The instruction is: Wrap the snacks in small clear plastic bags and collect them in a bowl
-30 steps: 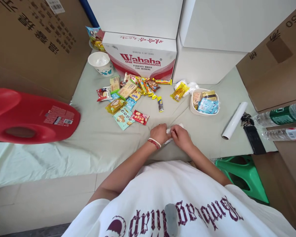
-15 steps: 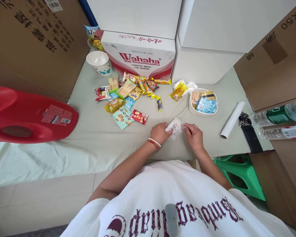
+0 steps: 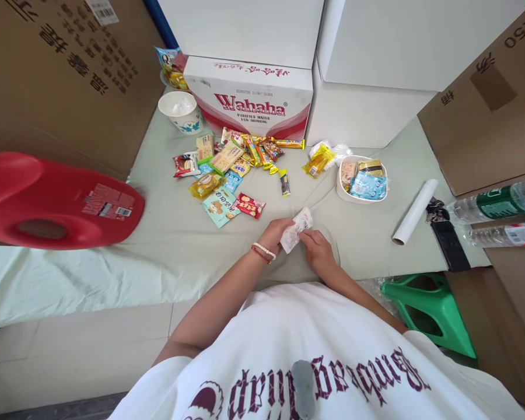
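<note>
Between my two hands, over the near part of the table, is a small white packet with dark print [image 3: 298, 226]. My left hand [image 3: 276, 234], with bracelets at the wrist, grips its left side, thumb on top. On the lower right side, my right hand [image 3: 320, 252] has its fingers curled and pressed against the packet. Beyond the hands lie a red snack packet [image 3: 249, 205], a pale green packet [image 3: 221, 206] and a small yellow-ended dark stick packet [image 3: 284, 182]. What the white packet holds is hidden.
Several wrapped snacks [image 3: 227, 156] lie heaped before the Wahaha carton [image 3: 249, 102]. A paper cup [image 3: 188, 125] stands left; a white bowl of snacks [image 3: 362, 197] right. Farther right are a white roll [image 3: 415, 211], keys and plastic bottles [image 3: 494, 204]. A red jug [image 3: 83, 204] occupies the left.
My right hand has moved left and closer to my left hand. The packet has turned and shows more of its printed side; the clear film around it no longer shows there.
</note>
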The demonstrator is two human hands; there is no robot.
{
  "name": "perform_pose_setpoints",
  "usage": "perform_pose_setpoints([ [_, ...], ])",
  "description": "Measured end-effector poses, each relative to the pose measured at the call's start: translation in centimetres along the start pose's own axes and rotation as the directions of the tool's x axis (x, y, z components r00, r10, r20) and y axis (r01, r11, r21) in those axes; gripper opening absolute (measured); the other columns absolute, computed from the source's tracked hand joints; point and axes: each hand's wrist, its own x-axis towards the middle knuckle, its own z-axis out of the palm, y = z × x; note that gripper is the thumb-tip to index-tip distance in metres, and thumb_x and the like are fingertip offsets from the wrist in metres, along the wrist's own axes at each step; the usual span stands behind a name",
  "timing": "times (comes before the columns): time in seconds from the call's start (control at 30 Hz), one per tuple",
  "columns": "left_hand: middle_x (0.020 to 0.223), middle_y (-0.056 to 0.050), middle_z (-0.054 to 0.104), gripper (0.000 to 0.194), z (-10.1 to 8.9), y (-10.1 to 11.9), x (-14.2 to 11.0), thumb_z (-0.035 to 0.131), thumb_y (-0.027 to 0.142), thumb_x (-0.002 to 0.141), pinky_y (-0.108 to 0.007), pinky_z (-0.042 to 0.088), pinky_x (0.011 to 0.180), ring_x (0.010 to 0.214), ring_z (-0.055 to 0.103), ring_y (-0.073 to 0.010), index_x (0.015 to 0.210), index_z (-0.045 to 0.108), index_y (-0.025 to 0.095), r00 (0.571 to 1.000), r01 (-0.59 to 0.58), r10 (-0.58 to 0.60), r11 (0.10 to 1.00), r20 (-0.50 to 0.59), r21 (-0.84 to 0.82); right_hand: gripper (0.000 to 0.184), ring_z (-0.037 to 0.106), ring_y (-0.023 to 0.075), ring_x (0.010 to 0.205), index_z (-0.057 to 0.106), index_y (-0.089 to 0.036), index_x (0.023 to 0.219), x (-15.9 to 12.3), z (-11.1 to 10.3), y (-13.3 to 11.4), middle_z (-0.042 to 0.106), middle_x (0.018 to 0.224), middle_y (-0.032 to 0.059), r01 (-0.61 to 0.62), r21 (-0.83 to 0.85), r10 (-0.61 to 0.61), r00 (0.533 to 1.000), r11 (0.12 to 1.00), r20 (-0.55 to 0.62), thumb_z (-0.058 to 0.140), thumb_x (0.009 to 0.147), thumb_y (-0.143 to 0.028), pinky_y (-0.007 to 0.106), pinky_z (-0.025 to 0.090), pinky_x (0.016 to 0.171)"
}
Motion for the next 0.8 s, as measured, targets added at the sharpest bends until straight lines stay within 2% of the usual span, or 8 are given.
perform_pose_setpoints([
  [0.13,0.068,-0.005,0.068,0.044,-0.2,-0.4,-0.2,0.074,0.052,0.072,-0.028,0.045,0.057,0.062,0.060,-0.0178,0.083,0.074,0.009,1.000,-0.013,0.014,0.999,-0.016,0.049,0.035,0.064,0.0269,0.111,0.066,-0.026,0.126,-0.4,-0.5,-0.7,0.069,0.125,0.0120,-0.009,0.115,0.006,1.000,0.993,0.023,0.042,0.101,-0.023,0.047,0.054,0.097],
  [0.2,0.068,-0.004,0.068,0.036,-0.4,-0.5,-0.2,0.074,0.045,0.071,-0.027,0.044,0.059,0.065,0.060,-0.0183,0.083,0.075,0.010,0.998,-0.026,0.031,0.995,-0.050,0.094,0.037,0.066,0.0253,0.111,0.057,-0.027,0.137,-0.2,-1.0,-1.0,0.069,0.125,0.0113,-0.115,0.251,0.115,0.993,0.961,0.017,0.046,0.102,-0.030,0.046,0.056,0.096],
  [0.3,0.066,-0.003,0.067,0.027,-0.3,-0.5,-0.3,0.073,0.039,0.070,-0.028,0.043,0.061,0.066,0.060,-0.0192,0.077,0.075,0.012,0.997,-0.047,0.055,0.988,-0.056,0.146,0.060,0.071,0.0200,0.084,0.032,-0.028,0.155,1.0,-1.5,-0.9,0.073,0.111,0.0069,-0.330,0.383,0.345,0.938,0.863,0.030,0.053,0.101,-0.040,0.037,0.060,0.078],
  [0.33,0.065,-0.003,0.067,0.026,-0.2,-0.5,-0.4,0.073,0.038,0.069,-0.028,0.043,0.061,0.066,0.059,-0.0193,0.075,0.075,0.013,0.996,-0.059,0.069,0.984,-0.052,0.168,0.064,0.070,0.0186,0.075,0.032,-0.028,0.156,1.5,-1.7,-0.8,0.073,0.105,0.0052,-0.366,0.373,0.379,0.924,0.852,0.040,0.057,0.099,-0.042,0.035,0.060,0.073],
  [0.47,0.068,-0.003,0.068,0.026,0.2,-0.5,-0.5,0.070,0.038,0.072,-0.028,0.043,0.062,0.067,0.059,-0.0192,0.077,0.074,0.014,0.992,-0.078,0.096,0.974,-0.077,0.211,0.028,0.069,0.0199,0.081,0.070,-0.024,0.119,3.2,-1.5,-0.4,0.071,0.098,0.0063,-0.290,0.215,0.299,0.954,0.933,-0.010,0.056,0.097,-0.034,0.036,0.059,0.080],
  [0.53,0.070,-0.003,0.069,0.027,0.3,-0.9,-0.4,0.068,0.038,0.074,-0.027,0.043,0.062,0.067,0.060,-0.0186,0.081,0.074,0.013,0.991,-0.055,0.078,0.979,-0.112,0.195,0.026,0.069,0.0219,0.094,0.074,-0.024,0.107,3.1,-1.0,-0.7,0.071,0.103,0.0084,-0.236,0.145,0.247,0.967,0.961,-0.067,0.049,0.099,-0.028,0.038,0.058,0.087],
  [0.7,0.073,-0.004,0.067,0.016,0.6,-1.5,-0.5,0.063,0.030,0.076,-0.029,0.045,0.068,0.070,0.058,-0.0188,0.080,0.068,0.015,0.962,-0.013,0.065,0.981,-0.266,0.194,0.035,0.065,0.0230,0.115,0.070,-0.023,0.124,2.1,-0.2,-2.5,0.069,0.124,0.0110,-0.162,0.055,0.163,0.987,0.985,-0.008,0.042,0.102,-0.029,0.041,0.054,0.103],
  [0.8,0.086,-0.007,0.069,0.013,0.7,-0.9,-1.1,0.057,0.026,0.082,-0.033,0.048,0.083,0.088,0.061,-0.0226,0.081,0.066,0.017,0.940,-0.038,0.106,0.977,-0.325,0.209,0.041,0.059,0.0252,0.127,0.063,-0.020,0.135,2.3,-0.7,-3.4,0.065,0.132,0.0144,-0.121,0.084,0.113,0.990,0.989,0.088,0.043,0.104,-0.038,0.044,0.049,0.111],
])
